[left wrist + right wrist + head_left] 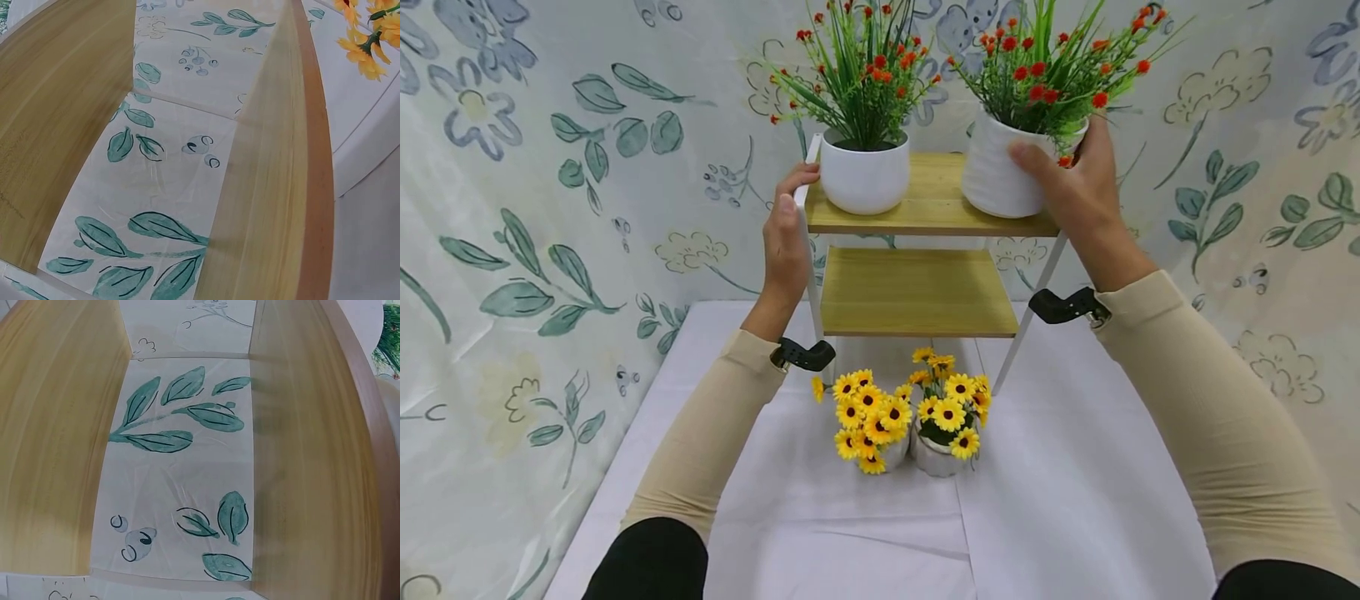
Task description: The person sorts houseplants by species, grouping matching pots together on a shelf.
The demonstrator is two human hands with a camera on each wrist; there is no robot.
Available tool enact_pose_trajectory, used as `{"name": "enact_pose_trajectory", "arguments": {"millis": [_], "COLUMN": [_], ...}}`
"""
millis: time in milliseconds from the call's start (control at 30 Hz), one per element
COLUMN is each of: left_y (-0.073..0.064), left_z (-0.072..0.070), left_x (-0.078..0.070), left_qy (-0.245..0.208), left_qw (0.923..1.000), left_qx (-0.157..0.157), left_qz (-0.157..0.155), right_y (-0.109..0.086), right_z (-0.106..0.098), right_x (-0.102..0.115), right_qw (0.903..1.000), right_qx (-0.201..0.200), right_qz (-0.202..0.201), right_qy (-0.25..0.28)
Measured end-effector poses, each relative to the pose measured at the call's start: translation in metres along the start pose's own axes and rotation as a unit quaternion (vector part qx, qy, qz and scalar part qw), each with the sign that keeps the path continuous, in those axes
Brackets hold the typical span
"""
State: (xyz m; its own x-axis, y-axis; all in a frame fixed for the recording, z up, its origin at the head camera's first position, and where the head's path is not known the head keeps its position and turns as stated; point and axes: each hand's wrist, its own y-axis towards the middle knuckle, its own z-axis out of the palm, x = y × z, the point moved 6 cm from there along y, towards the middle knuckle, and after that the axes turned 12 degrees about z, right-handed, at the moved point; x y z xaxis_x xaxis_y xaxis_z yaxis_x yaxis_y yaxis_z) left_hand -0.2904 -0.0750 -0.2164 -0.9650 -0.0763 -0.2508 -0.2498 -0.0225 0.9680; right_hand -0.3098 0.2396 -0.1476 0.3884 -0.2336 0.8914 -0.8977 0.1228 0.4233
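Note:
A two-tier shelf (917,292) with wooden boards and a white frame stands in the middle of the head view. My left hand (786,242) grips the frame at the left end of its upper board. My right hand (1086,187) holds a ribbed white flowerpot (996,171) at the upper board's right end, thumb across the front and fingers hidden behind. Red flowers and grass rise from this pot. A smooth white flowerpot (867,179) with similar red flowers sits on the board's left part, close to my left hand. Both wrist views look between the wooden boards (262,206).
Two small pots of yellow flowers (872,417) stand side by side on the white cloth (850,550) before the shelf. Behind it hangs a leaf-patterned curtain (715,208). Dark straps (1063,307) circle both wrists.

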Motion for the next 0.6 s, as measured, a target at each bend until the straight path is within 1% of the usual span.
{"name": "enact_pose_trajectory", "arguments": {"millis": [133,267,333,500,600], "left_y": [-0.0006,-0.0017,-0.0014,0.0002,-0.0003], "left_z": [0.0008,0.0018,0.0023,0.0024,0.0024], "left_x": [0.0006,0.0012,0.0000,-0.0020,0.0012], "left_qy": [0.015,0.023,0.025,0.030,0.031], "left_qw": [0.9998,0.9996,0.9996,0.9996,0.9994], "left_qx": [-0.004,-0.004,-0.002,-0.004,-0.008], "left_qz": [-0.009,-0.017,-0.014,-0.003,-0.010], "right_y": [-0.0011,-0.0015,-0.0022,-0.0028,-0.0017], "right_z": [0.0038,0.0051,0.0044,0.0026,0.0025], "right_x": [-0.0001,-0.0013,-0.0029,-0.0058,-0.0072], "right_qw": [0.9999,0.9997,0.9990,0.9970,0.9943], "right_qx": [-0.003,-0.012,-0.019,-0.027,-0.027], "right_qz": [0.001,0.015,0.024,0.043,0.057], "right_qy": [0.017,-0.013,-0.031,-0.059,-0.086]}}
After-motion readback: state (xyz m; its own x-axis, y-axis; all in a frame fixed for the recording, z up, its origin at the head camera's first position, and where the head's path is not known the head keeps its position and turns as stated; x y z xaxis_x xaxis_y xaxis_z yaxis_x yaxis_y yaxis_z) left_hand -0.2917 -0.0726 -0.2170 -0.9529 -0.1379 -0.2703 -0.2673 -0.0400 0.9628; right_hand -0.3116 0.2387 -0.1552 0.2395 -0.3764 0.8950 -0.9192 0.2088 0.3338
